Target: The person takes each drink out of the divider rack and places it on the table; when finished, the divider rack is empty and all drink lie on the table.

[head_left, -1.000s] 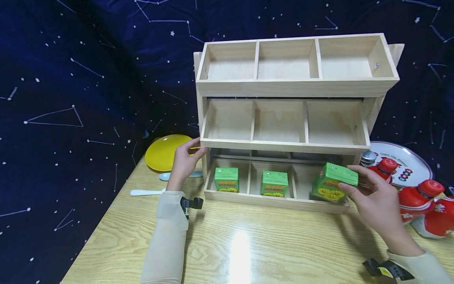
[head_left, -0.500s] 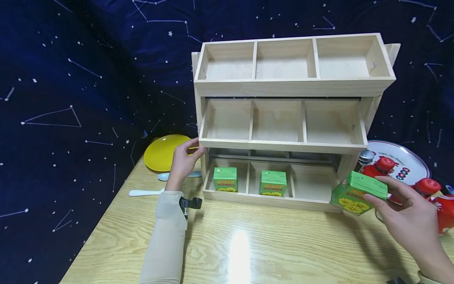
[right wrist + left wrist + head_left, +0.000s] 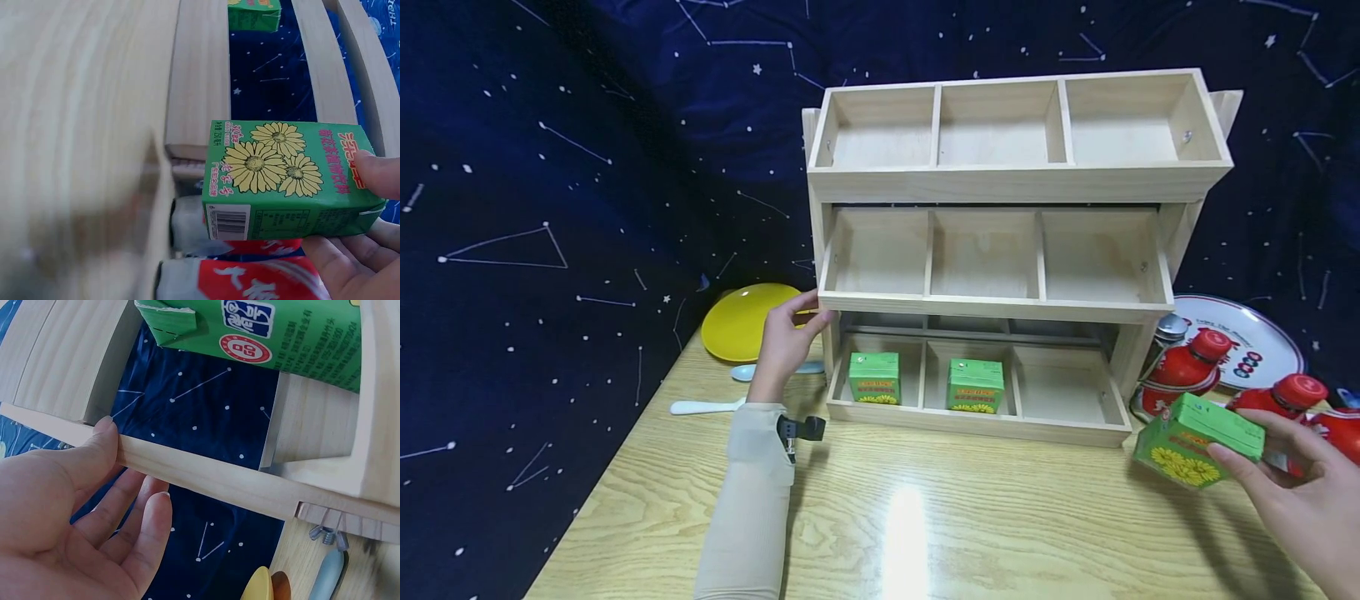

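Note:
My right hand (image 3: 1311, 492) grips a green drink carton (image 3: 1198, 442) with yellow flowers printed on it, thumb on one face and fingers on the other. The carton is held above the table, right of the bottom tier of the wooden rack (image 3: 1015, 185). In the right wrist view the carton's flowered face (image 3: 269, 165) shows. My left hand (image 3: 782, 346) holds the rack's left side upright. Up close, its thumb lies against the upright (image 3: 187, 464) and the fingers are on the other side. Two more green cartons (image 3: 874, 379) stand in the bottom tier's left and middle compartments.
Right of the rack are several red-labelled bottles (image 3: 1183, 367), a silver-capped shaker (image 3: 1170, 327) and a white plate (image 3: 1262, 333). A yellow plate (image 3: 741, 321), a blue spoon (image 3: 745, 372) and a white-handled utensil (image 3: 703, 407) lie left, on the wooden table (image 3: 1000, 517).
My right hand has taken the carton out of the bottom tier's right compartment and moved it right and nearer to me. The left hand stays on the upright.

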### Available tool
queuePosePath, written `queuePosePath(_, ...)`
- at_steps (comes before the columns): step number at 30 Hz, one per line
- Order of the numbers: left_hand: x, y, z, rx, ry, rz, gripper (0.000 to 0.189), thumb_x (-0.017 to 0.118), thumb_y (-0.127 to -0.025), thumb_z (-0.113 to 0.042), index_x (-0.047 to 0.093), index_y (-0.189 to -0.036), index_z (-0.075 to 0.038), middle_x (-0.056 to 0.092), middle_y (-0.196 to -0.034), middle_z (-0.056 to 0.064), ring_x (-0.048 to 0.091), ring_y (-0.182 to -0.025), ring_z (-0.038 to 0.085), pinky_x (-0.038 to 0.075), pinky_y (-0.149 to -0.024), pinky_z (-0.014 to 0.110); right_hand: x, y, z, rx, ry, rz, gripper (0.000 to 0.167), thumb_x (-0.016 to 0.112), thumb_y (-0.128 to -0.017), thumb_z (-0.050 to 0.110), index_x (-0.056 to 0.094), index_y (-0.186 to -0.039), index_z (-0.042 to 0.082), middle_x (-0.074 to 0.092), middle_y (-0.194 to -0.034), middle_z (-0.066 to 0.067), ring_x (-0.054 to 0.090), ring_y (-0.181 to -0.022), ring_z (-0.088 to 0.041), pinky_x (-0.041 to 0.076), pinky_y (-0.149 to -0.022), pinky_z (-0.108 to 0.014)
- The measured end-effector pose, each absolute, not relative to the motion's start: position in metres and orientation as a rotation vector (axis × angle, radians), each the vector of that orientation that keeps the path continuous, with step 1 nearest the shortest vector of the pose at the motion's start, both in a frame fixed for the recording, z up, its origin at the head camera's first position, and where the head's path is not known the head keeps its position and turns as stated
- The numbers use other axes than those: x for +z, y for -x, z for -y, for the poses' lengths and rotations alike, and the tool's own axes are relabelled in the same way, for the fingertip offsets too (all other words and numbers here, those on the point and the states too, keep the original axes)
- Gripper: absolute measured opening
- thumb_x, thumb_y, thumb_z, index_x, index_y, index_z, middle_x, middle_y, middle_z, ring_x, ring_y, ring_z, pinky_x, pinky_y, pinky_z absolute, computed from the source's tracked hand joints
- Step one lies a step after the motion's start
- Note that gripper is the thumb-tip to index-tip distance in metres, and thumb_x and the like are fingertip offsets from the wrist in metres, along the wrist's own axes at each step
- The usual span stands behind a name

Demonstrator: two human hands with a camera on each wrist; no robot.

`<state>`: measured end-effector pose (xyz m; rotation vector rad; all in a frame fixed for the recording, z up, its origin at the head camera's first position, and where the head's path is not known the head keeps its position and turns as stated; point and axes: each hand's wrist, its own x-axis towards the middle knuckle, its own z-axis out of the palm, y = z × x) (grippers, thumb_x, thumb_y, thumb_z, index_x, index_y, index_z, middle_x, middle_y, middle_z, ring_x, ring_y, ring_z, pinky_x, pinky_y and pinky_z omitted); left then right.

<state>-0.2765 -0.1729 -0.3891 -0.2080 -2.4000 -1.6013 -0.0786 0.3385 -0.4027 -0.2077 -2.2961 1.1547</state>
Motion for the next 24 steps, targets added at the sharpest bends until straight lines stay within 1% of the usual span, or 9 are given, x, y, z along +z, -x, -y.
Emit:
queuePosePath(5,-0.39,0.277,0.175,-1.592,0.192,2.407,0.044,0.071,-0.093,-0.024,0.062,-0.135,-0.015,0.063,-0.126,0.005,0.06,-0.11,0.027,0.054,-0.092,0.04,-0.411,0.079,-0.345,1.104,0.277,2.393,0.045,0.079,-0.085,0.008,0.061,-0.126,0.004,0.053,-0.091,0.031,0.053,-0.076,0.017,0.045,-0.058,-0.003)
queuePosePath(9,-0.391,0.278,0.175,-1.592,0.199,2.403,0.044,0.071,-0.093,-0.024,0.061,-0.136,-0.014,0.064,-0.126,0.006,0.06,-0.11,0.027,0.054,-0.092,0.04,-0.415,0.079,-0.345,0.968,0.302,2.481,0.054,0.082,-0.083,0.02,0.059,-0.127,-0.002,0.054,-0.08,0.025,0.051,-0.068,0.011,0.043,-0.053,-0.005)
queuePosePath(11,-0.391,0.278,0.175,-1.594,0.205,2.4,0.045,0.07,-0.093,-0.024,0.061,-0.136,-0.014,0.064,-0.126,0.006,0.06,-0.111,0.027,0.054,-0.092,0.041,-0.417,0.079,-0.345,0.93,0.292,2.505,0.055,0.083,-0.083,0.023,0.06,-0.127,-0.001,0.057,-0.08,0.016,0.051,-0.065,0.005,0.043,-0.051,-0.008)
queuePosePath(13,-0.391,0.277,0.175,-1.596,0.206,2.397,0.045,0.071,-0.093,-0.023,0.061,-0.136,-0.014,0.064,-0.127,0.006,0.06,-0.111,0.027,0.053,-0.092,0.041,-0.419,0.079,-0.347,0.913,0.271,2.533,0.056,0.082,-0.083,0.024,0.06,-0.128,0.0,0.062,-0.085,0.006,0.05,-0.066,0.005,0.042,-0.051,-0.007)
queuePosePath(16,-0.391,0.277,0.176,-1.589,0.197,2.402,0.045,0.071,-0.093,-0.023,0.061,-0.136,-0.014,0.064,-0.126,0.005,0.06,-0.111,0.026,0.054,-0.092,0.041,-0.421,0.081,-0.349,0.869,0.211,2.586,0.058,0.081,-0.084,0.026,0.059,-0.131,0.0,0.065,-0.097,-0.016,0.044,-0.071,0.014,0.041,-0.052,-0.003)
queuePosePath(18,-0.39,0.276,0.176,-1.586,0.197,2.404,0.045,0.071,-0.093,-0.023,0.061,-0.136,-0.014,0.064,-0.126,0.005,0.06,-0.111,0.026,0.054,-0.092,0.04,-0.42,0.081,-0.351,0.851,0.156,2.598,0.059,0.081,-0.084,0.025,0.059,-0.132,0.0,0.063,-0.108,-0.026,0.041,-0.08,0.02,0.04,-0.058,0.002)
queuePosePath(19,-0.39,0.276,0.175,-1.588,0.201,2.405,0.045,0.071,-0.093,-0.023,0.061,-0.136,-0.014,0.064,-0.126,0.006,0.06,-0.111,0.026,0.054,-0.092,0.04,-0.42,0.081,-0.352,0.833,0.133,2.596,0.061,0.082,-0.083,0.025,0.058,-0.134,0.0,0.061,-0.114,-0.028,0.04,-0.084,0.022,0.038,-0.062,0.004)
queuePosePath(22,-0.39,0.276,0.174,-1.588,0.209,2.407,0.045,0.071,-0.093,-0.023,0.061,-0.136,-0.013,0.063,-0.126,0.006,0.06,-0.111,0.027,0.054,-0.092,0.04,-0.415,0.08,-0.349,0.798,0.118,2.572,0.066,0.085,-0.08,0.026,0.059,-0.136,0.005,0.06,-0.12,-0.026,0.038,-0.087,0.022,0.032,-0.071,0.007)
queuePosePath(24,-0.39,0.277,0.173,-1.59,0.212,2.404,0.045,0.071,-0.093,-0.023,0.061,-0.136,-0.013,0.063,-0.126,0.006,0.06,-0.111,0.027,0.054,-0.092,0.04,-0.41,0.079,-0.345,0.783,0.122,2.543,0.069,0.087,-0.077,0.026,0.06,-0.137,0.01,0.061,-0.124,-0.021,0.043,-0.09,0.015,0.028,-0.074,0.008)
